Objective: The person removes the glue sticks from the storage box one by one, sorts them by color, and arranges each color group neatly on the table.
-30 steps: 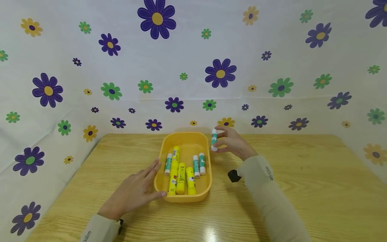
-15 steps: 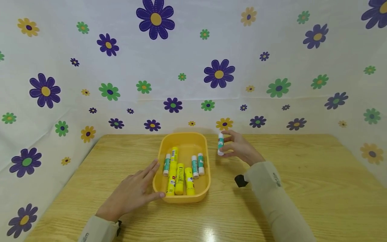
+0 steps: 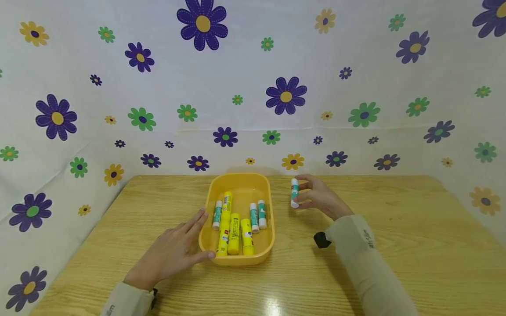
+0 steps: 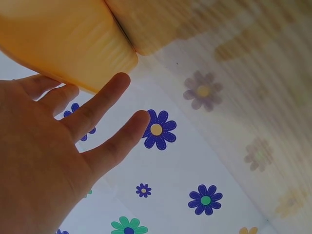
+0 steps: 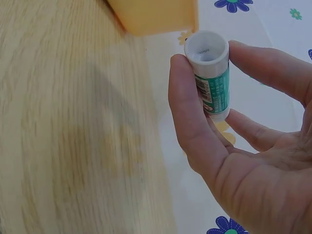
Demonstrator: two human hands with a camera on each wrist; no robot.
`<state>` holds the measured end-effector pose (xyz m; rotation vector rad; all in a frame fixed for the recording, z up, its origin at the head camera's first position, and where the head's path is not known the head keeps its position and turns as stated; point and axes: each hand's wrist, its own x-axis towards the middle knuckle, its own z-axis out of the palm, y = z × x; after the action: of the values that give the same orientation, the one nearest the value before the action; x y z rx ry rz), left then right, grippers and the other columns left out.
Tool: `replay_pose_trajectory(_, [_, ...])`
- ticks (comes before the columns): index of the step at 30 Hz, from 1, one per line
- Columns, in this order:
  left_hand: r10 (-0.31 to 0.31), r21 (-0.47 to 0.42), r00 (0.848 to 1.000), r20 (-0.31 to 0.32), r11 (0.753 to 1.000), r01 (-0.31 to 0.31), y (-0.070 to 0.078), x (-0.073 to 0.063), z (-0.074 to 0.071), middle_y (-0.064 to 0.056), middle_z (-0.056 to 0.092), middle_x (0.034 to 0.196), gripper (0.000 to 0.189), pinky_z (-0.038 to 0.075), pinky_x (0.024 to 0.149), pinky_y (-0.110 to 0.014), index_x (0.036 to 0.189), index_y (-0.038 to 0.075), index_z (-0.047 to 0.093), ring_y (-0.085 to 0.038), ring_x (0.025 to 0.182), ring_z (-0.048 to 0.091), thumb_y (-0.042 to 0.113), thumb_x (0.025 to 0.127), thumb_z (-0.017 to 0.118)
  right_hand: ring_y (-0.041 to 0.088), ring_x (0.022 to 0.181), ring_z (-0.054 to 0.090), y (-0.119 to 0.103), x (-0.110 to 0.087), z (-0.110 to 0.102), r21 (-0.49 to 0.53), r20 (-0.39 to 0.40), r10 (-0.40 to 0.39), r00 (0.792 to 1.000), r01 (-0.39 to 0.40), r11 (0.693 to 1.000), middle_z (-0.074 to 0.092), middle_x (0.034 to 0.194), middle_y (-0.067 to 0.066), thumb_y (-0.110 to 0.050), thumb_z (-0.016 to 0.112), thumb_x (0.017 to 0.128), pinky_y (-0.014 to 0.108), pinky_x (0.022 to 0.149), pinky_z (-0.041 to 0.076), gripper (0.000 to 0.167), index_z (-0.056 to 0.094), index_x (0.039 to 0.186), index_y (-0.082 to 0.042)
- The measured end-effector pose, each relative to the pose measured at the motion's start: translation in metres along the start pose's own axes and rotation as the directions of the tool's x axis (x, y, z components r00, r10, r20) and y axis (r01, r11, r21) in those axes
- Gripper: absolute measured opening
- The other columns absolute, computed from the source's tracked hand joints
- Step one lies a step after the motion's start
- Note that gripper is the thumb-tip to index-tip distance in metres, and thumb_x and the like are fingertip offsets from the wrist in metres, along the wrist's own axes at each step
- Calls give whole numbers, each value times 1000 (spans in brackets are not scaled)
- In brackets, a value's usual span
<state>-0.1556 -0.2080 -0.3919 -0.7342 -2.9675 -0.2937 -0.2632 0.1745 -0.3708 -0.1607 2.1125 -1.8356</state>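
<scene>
My right hand (image 3: 322, 197) pinches a white and teal glue stick (image 3: 294, 193) upright between thumb and fingers, to the right of the yellow tray (image 3: 272, 219). In the right wrist view the hollow white end of the glue stick (image 5: 214, 83) faces the camera. My left hand (image 3: 170, 250) rests against the tray's left side, fingers straight, thumb at the near left corner. Inside the tray lie several yellow glue sticks (image 3: 234, 235) on the left and middle. One teal glue stick (image 3: 217, 215) lies at the left wall, and two teal glue sticks (image 3: 254, 218) lie at the right.
The tray stands on a wooden table (image 3: 395, 245) with a glossy surface. Behind it and at both sides hangs a white cloth (image 3: 245, 57) printed with flowers. A black wrist piece (image 3: 322, 240) sticks out beside the right sleeve.
My right hand has carried the glue stick to the right and a little nearer, away from the tray's rim. The left hand and the tray keep their place.
</scene>
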Motion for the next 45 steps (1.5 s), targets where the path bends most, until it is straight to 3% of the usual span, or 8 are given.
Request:
replay_pose_trajectory(13, [7,-59,1000,8,998,-7,-2,1,0,-13,26,164,92,46,98,-66,158,3,32,-47,134,47,64,94,58,31,97,59,11,-4,-9,-36,-3,15,1000,-15,999,40,131,31,11,63,88,43,85,60,80,20,156,9])
replay_pose_trajectory(20, [-17,-123,999,41,992,22,-6,2,2,-10,21,166,94,41,102,-69,160,6,28,-45,139,41,65,93,59,31,99,60,18,-9,-10,-144,-31,46,998,-50,988,41,136,31,5,66,87,37,83,60,77,27,153,6])
replay_pose_trajectory(27, [-25,-174,997,75,984,38,-9,6,0,-10,18,167,95,37,104,-70,161,7,26,-46,141,39,65,93,59,32,99,60,23,-12,-12,-152,-35,64,997,-69,986,44,130,30,9,65,88,40,84,60,75,27,152,9])
replay_pose_trajectory(35, [-16,-175,997,72,984,28,-9,5,0,-10,18,167,94,38,106,-68,161,6,26,-46,140,39,62,94,59,32,98,61,27,-12,-14,-182,-39,88,995,-94,979,46,127,32,11,65,87,41,81,61,75,27,151,10])
replay_pose_trajectory(39, [-24,-176,997,70,984,36,-9,4,0,-11,18,167,93,39,104,-68,161,6,26,-47,139,40,63,94,59,31,92,63,24,-14,-13,-255,-39,85,996,-93,962,48,123,32,10,66,85,40,77,62,75,28,150,11])
replay_pose_trajectory(45, [-37,-222,997,67,974,51,-9,4,4,-10,17,168,94,38,104,-69,161,7,25,-46,142,37,61,94,61,30,91,58,24,-15,-13,-387,-75,117,990,-137,912,54,117,29,5,73,82,37,76,60,78,34,149,10])
